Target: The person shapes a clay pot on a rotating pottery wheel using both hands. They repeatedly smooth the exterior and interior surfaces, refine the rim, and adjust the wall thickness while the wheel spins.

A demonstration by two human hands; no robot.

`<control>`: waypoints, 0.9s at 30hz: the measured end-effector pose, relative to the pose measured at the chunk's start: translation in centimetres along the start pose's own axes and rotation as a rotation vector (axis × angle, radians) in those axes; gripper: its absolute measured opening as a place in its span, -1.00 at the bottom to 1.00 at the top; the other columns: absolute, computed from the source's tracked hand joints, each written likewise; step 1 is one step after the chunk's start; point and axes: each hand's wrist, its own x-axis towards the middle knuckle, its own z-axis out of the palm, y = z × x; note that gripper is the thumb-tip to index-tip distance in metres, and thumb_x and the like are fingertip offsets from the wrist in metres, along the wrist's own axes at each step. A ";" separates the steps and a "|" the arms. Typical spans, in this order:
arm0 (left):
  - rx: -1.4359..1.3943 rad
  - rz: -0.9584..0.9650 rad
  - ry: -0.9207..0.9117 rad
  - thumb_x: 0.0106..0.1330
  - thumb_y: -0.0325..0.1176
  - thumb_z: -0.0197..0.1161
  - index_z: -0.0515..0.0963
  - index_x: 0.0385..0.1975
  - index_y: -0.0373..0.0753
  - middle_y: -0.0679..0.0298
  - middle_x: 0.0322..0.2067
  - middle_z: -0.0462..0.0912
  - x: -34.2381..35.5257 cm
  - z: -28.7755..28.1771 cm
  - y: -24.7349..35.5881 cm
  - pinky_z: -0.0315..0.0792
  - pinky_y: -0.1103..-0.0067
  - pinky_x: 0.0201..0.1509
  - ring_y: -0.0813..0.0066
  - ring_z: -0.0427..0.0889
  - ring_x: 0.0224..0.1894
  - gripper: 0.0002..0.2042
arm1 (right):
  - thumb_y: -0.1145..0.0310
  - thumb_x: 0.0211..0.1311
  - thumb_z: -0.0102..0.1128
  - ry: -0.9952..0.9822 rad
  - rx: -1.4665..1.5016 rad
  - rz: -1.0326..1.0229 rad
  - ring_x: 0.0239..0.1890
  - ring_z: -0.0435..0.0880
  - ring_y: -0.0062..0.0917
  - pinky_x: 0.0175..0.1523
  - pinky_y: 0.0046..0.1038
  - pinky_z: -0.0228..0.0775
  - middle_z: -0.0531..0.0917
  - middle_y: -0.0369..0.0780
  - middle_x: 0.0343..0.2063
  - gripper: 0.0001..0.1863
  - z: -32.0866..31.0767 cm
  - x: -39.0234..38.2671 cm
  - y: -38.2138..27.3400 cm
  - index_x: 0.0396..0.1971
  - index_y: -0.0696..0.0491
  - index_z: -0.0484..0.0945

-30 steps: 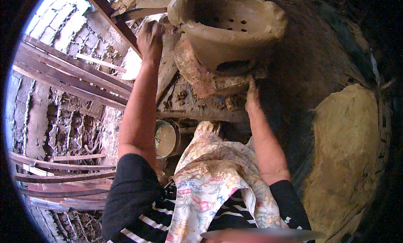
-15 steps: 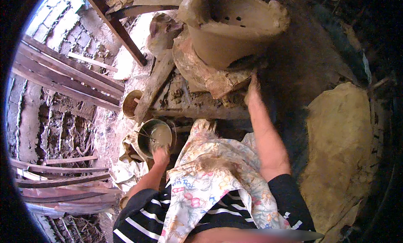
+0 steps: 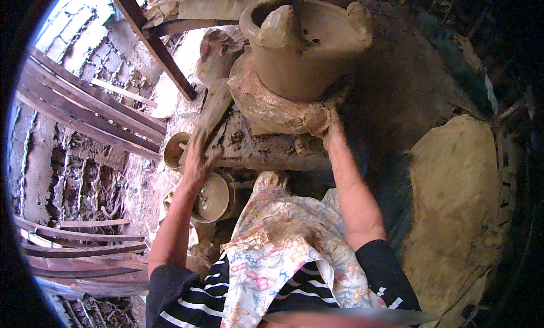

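Observation:
A wet clay vessel (image 3: pixel 292 67), with lumps on its rim and holes inside, stands on a crusted, rounded slab (image 3: pixel 260 93). My right hand (image 3: pixel 333 124) grips the slab's right front edge, below the vessel. My left hand (image 3: pixel 199 152), mud-coated and slightly blurred, is raised with fingers apart beside a weathered plank (image 3: pixel 218 96). It holds nothing I can see. Below it is a bucket (image 3: pixel 209 206) of murky grey liquid. A smaller round container (image 3: pixel 172 155) with a stick in it is just left of that hand.
Wooden slats (image 3: pixel 90 101) run along the left beside a broken block surface (image 3: pixel 34 158). A dark beam (image 3: pixel 158 56) slants at upper left. A large yellowish clay-stained sheet (image 3: pixel 453 203) lies at right. A floral apron (image 3: pixel 266 271) covers my lap.
The vessel and slab have turned, bringing a rim lump to the front. My left hand dropped from upper left into the bucket, then rose out of it. My right hand stays at the slab edge.

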 end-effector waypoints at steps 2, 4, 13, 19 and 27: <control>-0.149 0.253 0.079 0.18 -0.10 0.17 0.15 0.18 -0.32 -0.08 0.17 0.20 4.4 -0.9 5.4 0.08 0.34 0.27 0.02 0.15 0.24 -0.36 | -0.15 0.06 0.07 0.009 -0.011 0.011 0.02 0.42 -0.38 0.06 -0.23 0.31 0.42 -0.22 0.03 -0.31 -0.2 0.0 -0.1 0.12 -0.02 0.28; -0.220 0.356 0.100 0.17 -0.06 0.18 0.15 0.17 -0.35 -0.09 0.15 0.23 8.7 -1.5 10.7 0.07 0.32 0.27 0.02 0.17 0.23 -0.33 | -0.13 0.06 0.07 -0.007 -0.003 0.011 -0.03 0.47 -0.41 -0.01 -0.24 0.37 0.48 -0.23 -0.03 -0.36 -0.7 0.7 -0.5 0.06 -0.02 0.35; -0.287 0.586 0.131 0.04 -0.03 0.28 0.40 -0.06 -0.37 0.05 -0.27 0.57 19.9 0.3 22.0 0.41 0.40 -0.11 0.16 0.55 -0.22 -0.42 | -0.13 0.09 0.01 -0.046 -0.023 0.022 -0.04 0.47 -0.41 -0.10 -0.27 0.40 0.49 -0.27 -0.05 -0.41 -3.0 4.6 -0.7 0.02 -0.02 0.38; -0.496 0.415 -0.120 0.07 -0.26 0.20 0.50 -0.34 -0.33 0.10 -0.50 0.58 24.7 -1.3 24.2 0.40 0.47 -0.39 0.38 0.57 -0.45 -0.74 | -0.19 0.07 -0.01 0.061 -0.142 0.037 0.10 0.33 -0.36 -0.03 -0.16 0.32 0.37 -0.22 0.07 -0.35 -2.1 3.1 -1.5 0.06 -0.05 0.34; 0.031 0.476 0.372 0.11 0.03 0.17 0.37 -0.01 -0.26 -0.05 -0.12 0.48 19.8 1.7 21.1 0.39 0.31 -0.08 0.00 0.49 -0.08 -0.44 | -0.26 0.01 0.00 0.071 -0.153 -0.049 0.05 0.32 -0.31 -0.07 -0.14 0.32 0.32 -0.21 0.09 -0.24 -0.8 0.6 -0.8 0.13 -0.05 0.24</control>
